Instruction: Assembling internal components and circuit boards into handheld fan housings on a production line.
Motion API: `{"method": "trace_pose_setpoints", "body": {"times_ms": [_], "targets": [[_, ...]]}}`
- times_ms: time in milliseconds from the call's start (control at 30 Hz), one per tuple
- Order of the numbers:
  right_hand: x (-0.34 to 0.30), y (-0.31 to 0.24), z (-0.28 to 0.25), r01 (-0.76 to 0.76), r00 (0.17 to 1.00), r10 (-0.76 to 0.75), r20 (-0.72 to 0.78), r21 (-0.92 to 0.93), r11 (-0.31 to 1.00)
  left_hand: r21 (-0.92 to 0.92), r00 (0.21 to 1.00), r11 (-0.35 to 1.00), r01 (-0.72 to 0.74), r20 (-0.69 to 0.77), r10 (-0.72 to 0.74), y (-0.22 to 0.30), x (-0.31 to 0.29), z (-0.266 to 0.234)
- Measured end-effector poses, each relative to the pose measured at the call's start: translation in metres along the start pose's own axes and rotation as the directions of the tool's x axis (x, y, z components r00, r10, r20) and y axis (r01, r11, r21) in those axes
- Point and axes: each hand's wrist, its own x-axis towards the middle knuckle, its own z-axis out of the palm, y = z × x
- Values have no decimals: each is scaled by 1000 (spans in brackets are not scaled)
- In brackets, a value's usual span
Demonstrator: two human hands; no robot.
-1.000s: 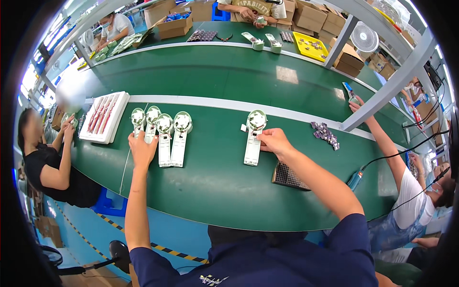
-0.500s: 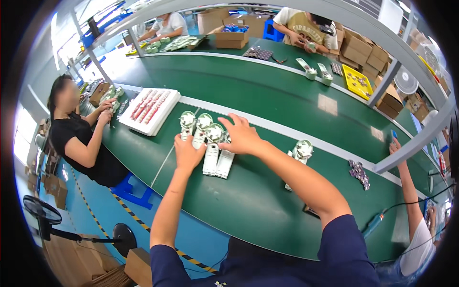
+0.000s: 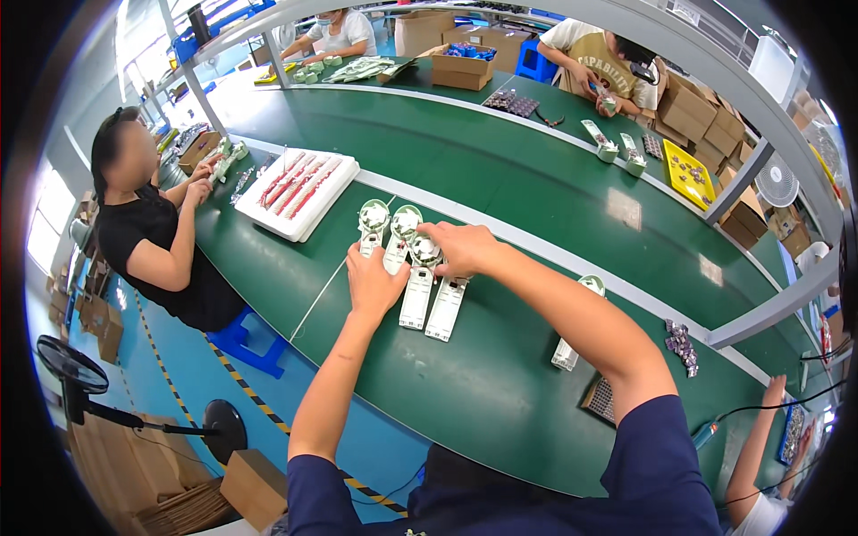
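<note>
Several pale-green and white housings, each with a round cup-like head and a long flat handle, lie side by side on the green bench. Silvery parts show inside the heads. My left hand is closed around the two left housings, below their heads. My right hand arches over the right pair, thumb and fingers bent onto their heads; its fingertips are partly hidden. The rightmost handle fans out from its neighbour. Another such housing lies under my right forearm, which hides part of it.
A white foam tray with rows of red-and-white parts stands on the left, near a co-worker in black. By my right elbow is a dark gridded tray. Small metallic parts and a teal corded tool lie right. A grey frame post rises there.
The rightmost handle has swung away from its neighbour, and my right hand has shifted on the heads. The view has moved slightly. A co-worker's arm at the far right has come down.
</note>
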Motion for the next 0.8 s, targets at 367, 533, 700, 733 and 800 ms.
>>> {"method": "trace_pose_setpoints", "body": {"times_ms": [367,533,700,733,800], "targets": [[-37,40,8,-19,996,20,-86,16,1000,-39,999,999,-19,41,21,41,-15,14],[-82,63,18,-86,981,91,-171,38,996,-73,995,996,-60,80,66,80,-29,29],[-125,78,24,-151,971,160,-175,64,986,-86,990,992,-92,104,100,115,-46,36],[-130,78,25,-159,971,169,-171,70,985,-91,988,991,-99,111,109,117,-49,38],[-137,80,26,-180,968,191,-165,79,980,-60,988,991,-123,89,128,120,-53,39]]}}
